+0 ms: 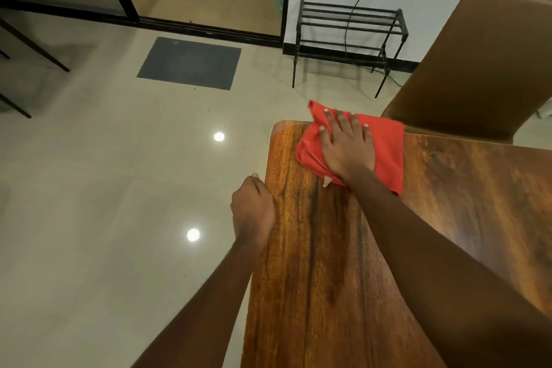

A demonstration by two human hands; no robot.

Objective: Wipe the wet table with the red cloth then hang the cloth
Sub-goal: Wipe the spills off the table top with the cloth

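The floor takes up most of the view, pale glossy tiles with two light spots mirrored in them, and a dark mat is laid near the sliding door. The wooden worktop is seen running up from the bottom edge to a rounded far corner, with a brown chair tucked in at its far side and a black rack set against the wall behind.

The right arm is stretched out long across the worktop from the lower right, and the right hand is laid flat, palm down, on the cloth. The fingers are spread apart and pressed onto the fabric rather than clamped round it, so nothing is actually gripped. The cloth is bunched up near the far corner of the worktop, part of it poking out past the fingertips and over the far edge, and a good bit showing to the right of the hand. A small pale tag is seen sticking out from under the wrist.

The left hand is curled up, fingers together, at the worktop's left edge, touching it. Whether the edge is actually gripped can't be told.
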